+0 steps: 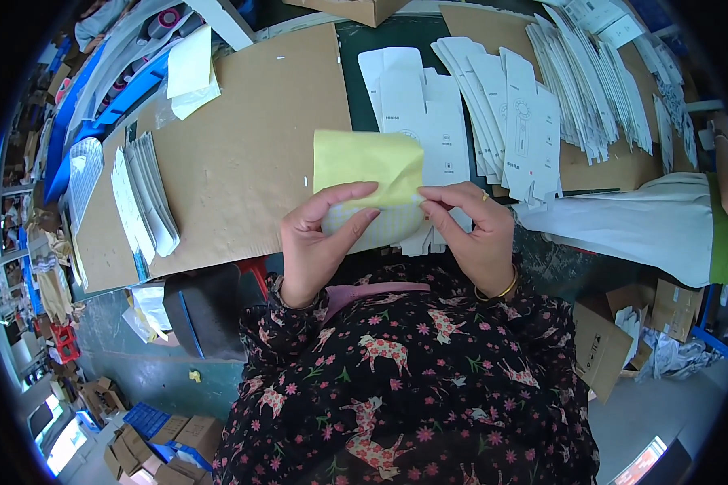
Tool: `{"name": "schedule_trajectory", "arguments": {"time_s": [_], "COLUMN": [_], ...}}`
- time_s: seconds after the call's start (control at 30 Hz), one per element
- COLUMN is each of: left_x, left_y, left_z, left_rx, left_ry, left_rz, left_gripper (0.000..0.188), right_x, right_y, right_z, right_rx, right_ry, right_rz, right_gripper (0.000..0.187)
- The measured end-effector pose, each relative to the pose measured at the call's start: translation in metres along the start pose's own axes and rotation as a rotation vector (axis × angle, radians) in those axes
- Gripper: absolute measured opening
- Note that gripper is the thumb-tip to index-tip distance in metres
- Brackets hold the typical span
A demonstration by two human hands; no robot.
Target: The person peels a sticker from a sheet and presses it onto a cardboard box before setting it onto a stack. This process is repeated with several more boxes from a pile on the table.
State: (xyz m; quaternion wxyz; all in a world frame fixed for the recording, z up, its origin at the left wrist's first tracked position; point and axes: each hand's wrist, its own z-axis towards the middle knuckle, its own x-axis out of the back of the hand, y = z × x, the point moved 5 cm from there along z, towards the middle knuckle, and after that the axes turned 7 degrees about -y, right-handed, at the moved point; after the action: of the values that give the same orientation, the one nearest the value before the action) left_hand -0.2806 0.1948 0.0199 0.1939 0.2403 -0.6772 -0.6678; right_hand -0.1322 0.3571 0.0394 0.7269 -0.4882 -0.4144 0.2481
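In front of my body, a yellow sheet of paper (368,158) is held up in both hands. Its lower part bends toward me and shows a pale, faintly lined underside (376,229). My left hand (319,242) pinches the sheet's left side between thumb and forefinger. At its right edge, my right hand (477,234) grips it with thumb and forefinger close together; whether a smaller piece is between those fingertips I cannot tell. Just beyond the sheet lie flat white printed carton blanks (396,89), partly covered by it.
Brown cardboard (251,145) covers the table's left side, with a stack of white folded papers (146,194) on it. More yellow sheets (190,73) lie at the far left. Several white carton blanks (582,89) fan out at the far right. Another person's arm (724,153) shows at the right edge.
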Motion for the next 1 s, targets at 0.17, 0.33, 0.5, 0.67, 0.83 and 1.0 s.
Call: {"name": "schedule_trajectory", "arguments": {"time_s": [0.17, 0.33, 0.5, 0.67, 0.83, 1.0], "left_x": [0.001, 0.005, 0.005, 0.006, 0.006, 0.006], "left_y": [0.001, 0.000, -0.003, -0.006, -0.009, -0.011], "left_z": [0.001, 0.001, 0.002, 0.003, 0.004, 0.004], "left_rx": [-0.059, -0.072, -0.065, -0.003, 0.067, 0.112], "left_ry": [-0.048, -0.055, -0.015, -0.005, -0.013, -0.016], "left_rz": [0.047, 0.058, 0.007, -0.066, -0.148, -0.184], "left_gripper": [0.029, 0.027, 0.028, 0.031, 0.032, 0.032], "right_x": [0.001, 0.001, 0.001, 0.002, 0.002, 0.000], "right_y": [-0.004, 0.000, 0.006, -0.010, -0.019, -0.019], "right_z": [0.003, 0.006, 0.007, 0.011, 0.014, 0.016], "right_rx": [0.013, 0.014, -0.059, 0.170, 0.265, 0.304], "right_ry": [-0.029, -0.034, -0.052, -0.047, -0.078, -0.105], "right_rz": [-0.043, 0.037, 0.165, -0.163, -0.254, -0.280], "right_gripper": [0.022, 0.021, 0.020, 0.019, 0.018, 0.018]}}
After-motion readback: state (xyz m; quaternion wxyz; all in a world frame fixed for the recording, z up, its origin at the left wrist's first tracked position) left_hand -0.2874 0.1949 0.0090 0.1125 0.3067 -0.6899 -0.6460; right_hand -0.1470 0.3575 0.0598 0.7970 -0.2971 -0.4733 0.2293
